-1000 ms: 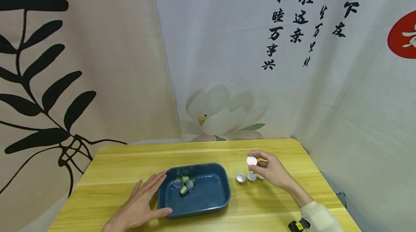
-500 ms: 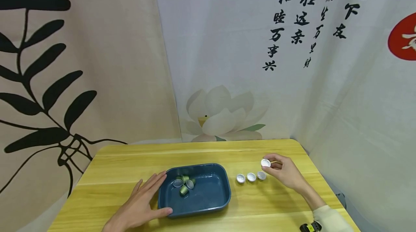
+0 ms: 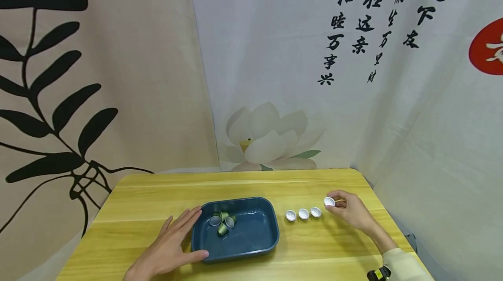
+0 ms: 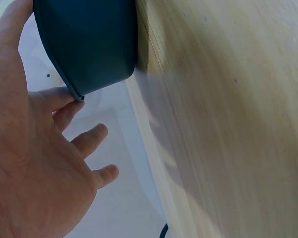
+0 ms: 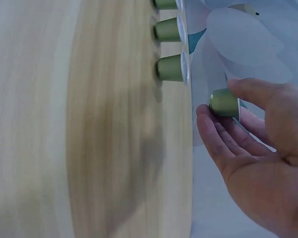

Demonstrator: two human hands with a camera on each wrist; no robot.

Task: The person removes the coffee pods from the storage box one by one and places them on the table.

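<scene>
My right hand point(image 3: 353, 212) pinches a coffee capsule point(image 5: 224, 103) between thumb and fingertips; its silver lid faces up and its green body shows in the right wrist view. It is held above the table, to the right of three coffee capsules point(image 3: 303, 214) standing in a row, lids up. My left hand point(image 3: 168, 244) spreads along the left end of a dark blue tray point(image 3: 235, 256), thumb near the front corner and forefinger at the back one. In the left wrist view, straight fingers point(image 4: 64, 98) touch the tray's rim. Several green capsules point(image 3: 222, 230) lie tumbled at the tray's left side.
Both hands work over a light wooden table point(image 3: 220, 185), whose back edge runs along a printed cloth point(image 3: 271, 75). The tabletop's right edge point(image 3: 393, 216) slopes away beyond my right hand.
My right hand has moved right with the capsule, then lowered it past the end of the row. The row's third capsule has come fully into sight. My left hand and the tray stay put.
</scene>
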